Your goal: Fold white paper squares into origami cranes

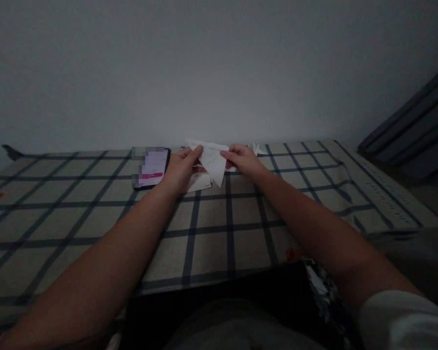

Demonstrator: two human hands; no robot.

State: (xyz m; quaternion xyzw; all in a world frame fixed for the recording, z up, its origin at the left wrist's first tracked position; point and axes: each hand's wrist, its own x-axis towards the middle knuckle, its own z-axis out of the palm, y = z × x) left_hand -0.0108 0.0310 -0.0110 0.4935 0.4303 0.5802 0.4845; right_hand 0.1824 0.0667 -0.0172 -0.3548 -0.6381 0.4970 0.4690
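checked cloth bears phone, papers.

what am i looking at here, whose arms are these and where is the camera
There is no machine here: these are a person's own bare arms, filmed by a camera worn on the head, looking forward and down. It is the only view. The left hand and the right hand both pinch a folded white paper over a checked cloth. Another white sheet lies on the cloth under the hands. A phone with a lit screen lies to the left, and a small white folded piece sits beyond the right hand, near the plain wall.
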